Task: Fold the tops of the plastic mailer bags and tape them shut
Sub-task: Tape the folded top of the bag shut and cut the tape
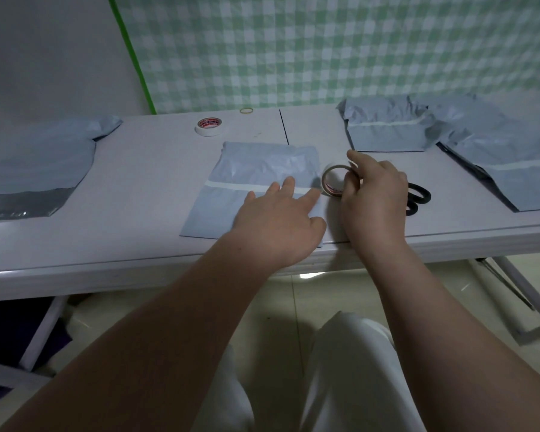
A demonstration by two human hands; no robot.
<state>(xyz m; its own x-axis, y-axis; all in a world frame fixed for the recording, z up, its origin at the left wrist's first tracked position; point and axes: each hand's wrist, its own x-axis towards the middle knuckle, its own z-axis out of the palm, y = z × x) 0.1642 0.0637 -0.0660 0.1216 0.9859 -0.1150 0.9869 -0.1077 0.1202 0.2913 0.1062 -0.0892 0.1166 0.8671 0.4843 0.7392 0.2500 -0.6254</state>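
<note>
1. Tape strip (228, 184) ran left to right across the folded mailer bag (256, 169) in the middle of the table (138, 232). Its long axis pointed straight at the tape roll (330, 191), which stood on edge just off the bag's right side.
2. Left hand (278, 226) lay flat on the bag with fingers straight, the fingertips pressing the strip's right end and gripping nothing.
3. Right hand (374, 201) was curled round the roll, which it pinched by the rim.
4. Scissors (418, 196) lay just right of that hand, partly hidden by it and far nearer to it than to the left. The cut would probably fall in the narrow gap between roll and bag edge.
</note>
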